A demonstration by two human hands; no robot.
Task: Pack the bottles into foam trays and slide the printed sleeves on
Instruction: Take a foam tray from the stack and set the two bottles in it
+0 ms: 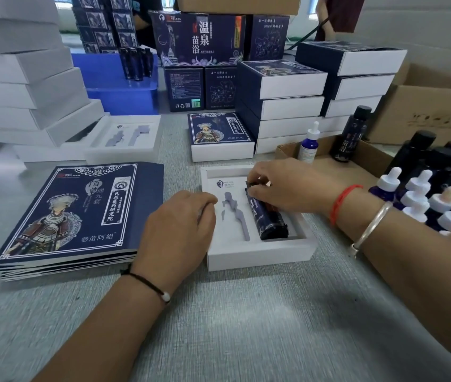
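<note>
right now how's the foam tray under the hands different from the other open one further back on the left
The near tray has a dark bottle lying in its right slot, with only the left slot bare; the far tray has both slots bare. The right hand grips the bottle's top and the left hand rests on the near tray's left edge; nothing touches the far tray. Both are white with two bottle-shaped cut-outs.

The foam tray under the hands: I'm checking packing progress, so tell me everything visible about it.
The foam tray is white, rectangular, with a small printed logo, flat on the grey table. Its left cutout, dropper-bottle shaped, is empty; the right one holds a dark bottle lying flat. The left hand rests on its left edge; the right hand grips the bottle's cap end.
</note>
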